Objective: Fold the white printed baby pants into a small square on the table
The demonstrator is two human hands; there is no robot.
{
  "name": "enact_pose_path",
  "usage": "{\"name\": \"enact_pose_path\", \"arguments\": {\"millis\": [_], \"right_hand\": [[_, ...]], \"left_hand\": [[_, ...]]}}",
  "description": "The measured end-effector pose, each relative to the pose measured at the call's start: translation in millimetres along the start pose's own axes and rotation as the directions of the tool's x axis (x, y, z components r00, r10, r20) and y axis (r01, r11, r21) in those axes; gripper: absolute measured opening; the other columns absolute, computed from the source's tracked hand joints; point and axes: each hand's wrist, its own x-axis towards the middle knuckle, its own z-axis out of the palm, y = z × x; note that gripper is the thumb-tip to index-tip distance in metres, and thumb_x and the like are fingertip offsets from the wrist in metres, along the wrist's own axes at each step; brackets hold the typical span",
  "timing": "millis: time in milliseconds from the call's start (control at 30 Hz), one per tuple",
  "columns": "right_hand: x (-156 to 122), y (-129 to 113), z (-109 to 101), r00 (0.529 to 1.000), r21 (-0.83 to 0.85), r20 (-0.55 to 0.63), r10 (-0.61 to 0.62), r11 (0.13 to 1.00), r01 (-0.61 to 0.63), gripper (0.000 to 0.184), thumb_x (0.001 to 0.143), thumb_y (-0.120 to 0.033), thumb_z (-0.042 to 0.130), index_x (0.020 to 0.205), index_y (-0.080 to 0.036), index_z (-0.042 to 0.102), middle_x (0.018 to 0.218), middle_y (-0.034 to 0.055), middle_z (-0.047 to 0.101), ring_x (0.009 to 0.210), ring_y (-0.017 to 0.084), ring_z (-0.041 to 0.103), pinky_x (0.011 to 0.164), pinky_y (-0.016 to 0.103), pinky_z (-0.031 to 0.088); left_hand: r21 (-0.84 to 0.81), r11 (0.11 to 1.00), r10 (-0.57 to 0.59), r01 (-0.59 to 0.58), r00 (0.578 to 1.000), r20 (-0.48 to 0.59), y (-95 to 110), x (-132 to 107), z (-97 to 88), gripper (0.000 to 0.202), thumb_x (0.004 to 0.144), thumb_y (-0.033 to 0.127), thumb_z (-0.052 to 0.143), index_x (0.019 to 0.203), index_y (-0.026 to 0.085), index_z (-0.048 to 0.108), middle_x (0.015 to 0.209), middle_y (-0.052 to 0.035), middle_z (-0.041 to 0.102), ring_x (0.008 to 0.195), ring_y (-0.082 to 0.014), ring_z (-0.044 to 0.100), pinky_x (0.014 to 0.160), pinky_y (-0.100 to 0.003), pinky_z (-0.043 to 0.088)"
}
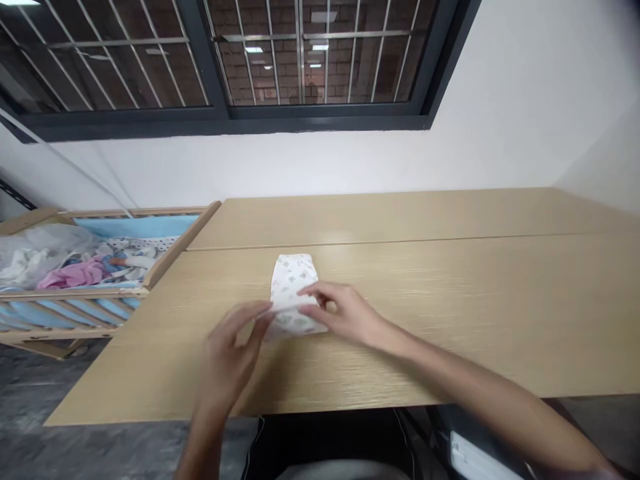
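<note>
A small white folded cloth with a faint green print (294,280) lies on the wooden table (450,313), near its middle. My left hand (233,350) reaches in from the lower left, its fingertips touching the cloth's near left edge, fingers stretched and slightly blurred. My right hand (340,312) rests on the near right part of the cloth, fingers pressed down and curled over its edge. The near part of the cloth is hidden under both hands.
A wooden baby cot (100,280) with blue lining stands to the left of the table, full of mixed clothes in pink, white and blue. A white wall and a barred dark window (225,60) lie behind. Grey floor shows at the lower left.
</note>
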Motion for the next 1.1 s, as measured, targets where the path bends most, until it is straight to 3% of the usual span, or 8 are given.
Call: {"name": "enact_pose_path", "arguments": {"millis": [100, 267, 467, 600, 733, 833, 933, 1100], "right_hand": [[44, 25, -7, 0.995, 0.076, -0.098, 0.003, 0.997, 0.004, 0.033, 0.089, -0.044, 0.067, 0.112, -0.020, 0.068, 0.073, -0.0026, 0.060, 0.063, 0.013, 0.053, 0.054, 0.025, 0.039], [110, 74, -12, 0.982, -0.001, -0.186, 0.021, 1.000, -0.021, 0.023, 0.086, -0.037, 0.065, 0.099, -0.018, 0.065, 0.081, 0.0001, 0.064, 0.070, 0.014, 0.057, 0.061, 0.025, 0.043], [144, 120, -2, 0.963, -0.236, -0.200, 0.182, 0.945, -0.228, 0.014, 0.086, -0.024, 0.061, 0.096, -0.016, 0.067, 0.087, 0.0048, 0.069, 0.079, 0.018, 0.063, 0.072, 0.029, 0.048], [144, 123, -2, 0.962, -0.295, -0.198, 0.186, 0.925, -0.239, 0.019, 0.087, -0.024, 0.062, 0.102, -0.015, 0.068, 0.095, 0.0082, 0.070, 0.089, 0.022, 0.065, 0.082, 0.034, 0.052], [132, 104, -4, 0.980, -0.378, -0.197, 0.038, 0.919, -0.112, 0.037, 0.098, -0.032, 0.051, 0.130, -0.015, 0.058, 0.129, 0.0155, 0.062, 0.126, 0.025, 0.054, 0.108, 0.039, 0.042], [114, 84, 3, 0.981, -0.460, 0.037, -0.191, 0.868, 0.186, 0.045, 0.105, -0.039, 0.039, 0.142, -0.017, 0.052, 0.143, 0.0145, 0.056, 0.136, 0.025, 0.048, 0.116, 0.042, 0.037], [97, 73, 18, 0.897, -0.402, 0.327, -0.297, 0.816, 0.416, 0.048, 0.108, -0.042, 0.030, 0.148, -0.021, 0.048, 0.155, 0.0084, 0.048, 0.146, 0.022, 0.040, 0.121, 0.042, 0.031], [83, 83, 39, 0.793, -0.303, 0.553, -0.257, 0.824, 0.479, 0.052, 0.109, -0.042, 0.029, 0.157, -0.024, 0.036, 0.163, 0.0042, 0.034, 0.154, 0.019, 0.022, 0.126, 0.041, 0.019]], "left_hand": [[0.026, 0.999, -0.041, 0.040, 0.999, 0.014, -6, 44, 9.6, 0.022, 0.093, 0.038, 0.061, 0.098, 0.023, 0.077, 0.101, -0.0017, 0.079, 0.088, -0.0182, 0.071, 0.087, -0.031, 0.058], [0.179, 0.977, -0.165, 0.118, 0.947, 0.274, -34, 115, 50.2, 0.028, 0.093, 0.030, 0.056, 0.110, 0.017, 0.074, 0.112, -0.0073, 0.077, 0.097, -0.0212, 0.070, 0.089, -0.031, 0.054], [0.319, 0.945, -0.201, 0.074, 0.899, 0.388, -74, 143, 101.8, 0.022, 0.090, 0.018, 0.057, 0.105, 0.014, 0.073, 0.110, -0.0125, 0.077, 0.100, -0.0225, 0.068, 0.086, -0.030, 0.049], [0.374, 0.927, -0.139, -0.018, 0.911, 0.389, -70, 135, 101.2, 0.028, 0.094, 0.018, 0.050, 0.115, 0.013, 0.069, 0.118, -0.0146, 0.073, 0.109, -0.0251, 0.064, 0.092, -0.034, 0.047], [0.379, 0.910, -0.003, -0.167, 0.912, 0.409, -45, 101, 83.8, 0.034, 0.100, 0.029, 0.045, 0.123, 0.013, 0.064, 0.125, -0.0163, 0.068, 0.120, -0.0302, 0.058, 0.103, -0.042, 0.041], [0.429, 0.841, 0.093, -0.330, 0.870, 0.485, -30, 61, 73.6, 0.039, 0.100, 0.036, 0.045, 0.116, 0.010, 0.068, 0.115, -0.0210, 0.070, 0.110, -0.0344, 0.063, 0.095, -0.046, 0.046], [0.473, 0.740, 0.161, -0.479, 0.808, 0.567, -29, 27, 70.3, 0.039, 0.100, 0.035, 0.045, 0.112, 0.009, 0.072, 0.108, -0.0231, 0.073, 0.101, -0.0354, 0.068, 0.085, -0.047, 0.050], [0.451, 0.693, 0.188, -0.563, 0.745, 0.640, -38, 0, 73.8, 0.042, 0.101, 0.039, 0.047, 0.107, 0.008, 0.075, 0.097, -0.0224, 0.076, 0.095, -0.0352, 0.072, 0.079, -0.045, 0.054]]}}
